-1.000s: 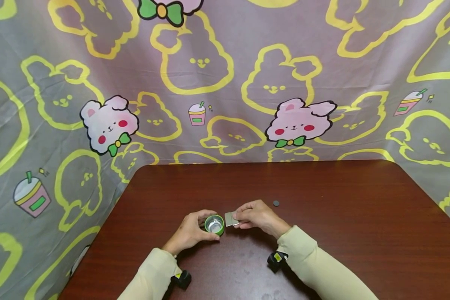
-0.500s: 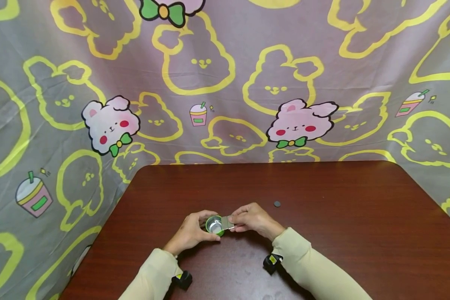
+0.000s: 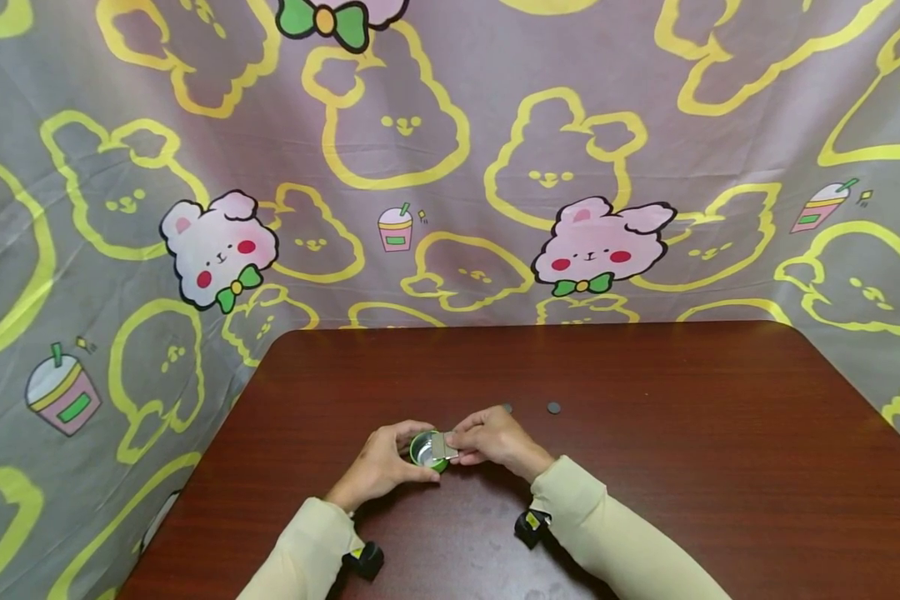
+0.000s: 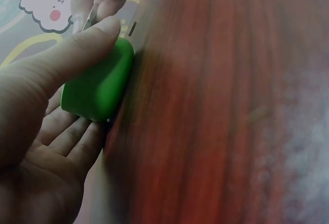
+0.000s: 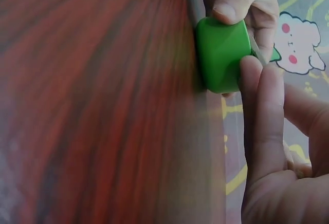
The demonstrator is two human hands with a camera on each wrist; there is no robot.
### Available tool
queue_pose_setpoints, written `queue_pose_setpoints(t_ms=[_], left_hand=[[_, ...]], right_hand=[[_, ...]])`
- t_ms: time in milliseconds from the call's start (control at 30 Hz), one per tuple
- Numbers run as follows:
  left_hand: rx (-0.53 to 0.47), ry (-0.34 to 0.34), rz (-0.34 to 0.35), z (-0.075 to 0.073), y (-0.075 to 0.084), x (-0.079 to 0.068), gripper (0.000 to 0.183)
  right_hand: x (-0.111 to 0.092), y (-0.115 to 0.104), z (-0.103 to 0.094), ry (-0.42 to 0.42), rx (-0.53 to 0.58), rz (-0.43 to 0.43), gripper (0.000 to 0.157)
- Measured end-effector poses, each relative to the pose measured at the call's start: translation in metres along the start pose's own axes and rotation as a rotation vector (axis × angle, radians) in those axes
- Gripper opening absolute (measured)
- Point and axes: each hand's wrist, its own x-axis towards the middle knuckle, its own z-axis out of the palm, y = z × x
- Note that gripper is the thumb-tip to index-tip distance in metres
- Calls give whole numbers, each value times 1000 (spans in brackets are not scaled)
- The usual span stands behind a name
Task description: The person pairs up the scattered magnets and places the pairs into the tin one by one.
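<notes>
The left hand [image 3: 378, 460] gripped a small round green container with a shiny silver inside [image 5: 223, 57], thumb on the near side and fingers on the far side, partly concealed behind the container in the head view. The container stood mouth up on the dark reddish-brown wood-grain table [image 3: 645, 450], left of centre near the person; shadow along its base obscured exactly how it met the surface. The right hand [image 3: 498, 437] pinched a flat, rectangular, grey metallic plate [image 3: 440, 446] between thumb and fingers. Those fingers covered one end of the plate, while the other end lay over the right part of the opening, hiding some of the silver interior. Whether plate and rim touched could not be told; both wrist views gave little more than a thin edge of the plate.

Beyond the right hand, one small dark grey disc [image 3: 553, 407] showed whole, and a second dark grey disc [image 3: 507, 408] was partly hidden by the hand. Both cream sleeves [image 3: 622, 533] ran off the bottom of the head view. In the left wrist view the right hand was cut off at the top.
</notes>
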Motion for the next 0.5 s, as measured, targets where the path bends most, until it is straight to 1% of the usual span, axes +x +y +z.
queue_pose_setpoints(t_ms=[67, 167, 367, 500], left_hand=[[13, 8, -2, 2, -9, 2, 59], [27, 13, -14, 3, -22, 5, 61], [22, 18, 7, 2, -27, 6, 62], [22, 22, 10, 2, -28, 6, 62]], right_hand=[[0, 0, 0, 0, -6, -2, 21], [-3, 1, -2, -23, -21, -19, 25], [-9, 1, -8, -108, -38, -53, 43], [-10, 2, -7, -122, -35, -75, 46]])
